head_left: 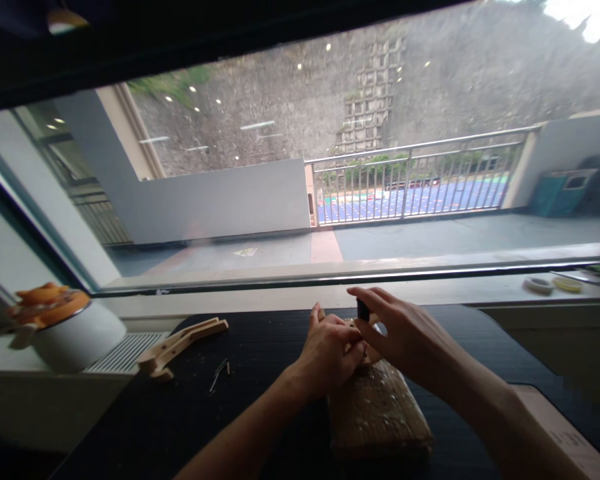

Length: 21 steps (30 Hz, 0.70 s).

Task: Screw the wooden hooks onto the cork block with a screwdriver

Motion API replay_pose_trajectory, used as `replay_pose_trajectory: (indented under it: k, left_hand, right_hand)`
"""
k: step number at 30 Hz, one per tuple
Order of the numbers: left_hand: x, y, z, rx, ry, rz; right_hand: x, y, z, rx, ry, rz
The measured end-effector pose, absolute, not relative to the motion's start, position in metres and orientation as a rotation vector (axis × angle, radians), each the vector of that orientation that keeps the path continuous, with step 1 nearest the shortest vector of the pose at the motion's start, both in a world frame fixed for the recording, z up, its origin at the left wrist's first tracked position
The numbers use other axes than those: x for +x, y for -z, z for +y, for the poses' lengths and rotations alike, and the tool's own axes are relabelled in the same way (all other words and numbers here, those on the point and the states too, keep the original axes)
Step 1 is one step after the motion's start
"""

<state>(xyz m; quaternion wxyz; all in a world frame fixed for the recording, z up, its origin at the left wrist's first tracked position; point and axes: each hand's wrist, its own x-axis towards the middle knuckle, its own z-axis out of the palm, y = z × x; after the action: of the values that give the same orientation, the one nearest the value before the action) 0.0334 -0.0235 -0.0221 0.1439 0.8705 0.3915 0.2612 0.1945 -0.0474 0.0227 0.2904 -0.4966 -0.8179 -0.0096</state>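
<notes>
A thick brown wooden block (380, 410), its top worn and flecked with pale specks, lies on the dark table in front of me. At its far end my left hand (330, 350) is closed, with fingers curled down onto a light wooden piece (373, 359) that they mostly cover. Just to the right, my right hand (397, 320) pinches a short black handle-like thing (363, 309) upright between thumb and fingers. Its lower end is hidden behind the hands, so its exact kind is unclear. Both hands are close together over the block.
On the black table (260, 413), a jointed wooden part (180, 347) with holes lies left, near thin metal hex keys (220, 375). A white pot with an orange cat-shaped top (75, 333) stands on the sill. Tape rolls (539, 285) lie right; a brown board (555, 427) is lower right.
</notes>
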Motion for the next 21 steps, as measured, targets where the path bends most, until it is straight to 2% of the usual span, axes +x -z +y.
replay_pose_trajectory:
  k: [21]
  left_hand:
    - [0.0337, 0.0212, -0.0245, 2.51, -0.755, 1.13]
  right_hand:
    - [0.1987, -0.0241, -0.0473, -1.384, 0.043, -2.152]
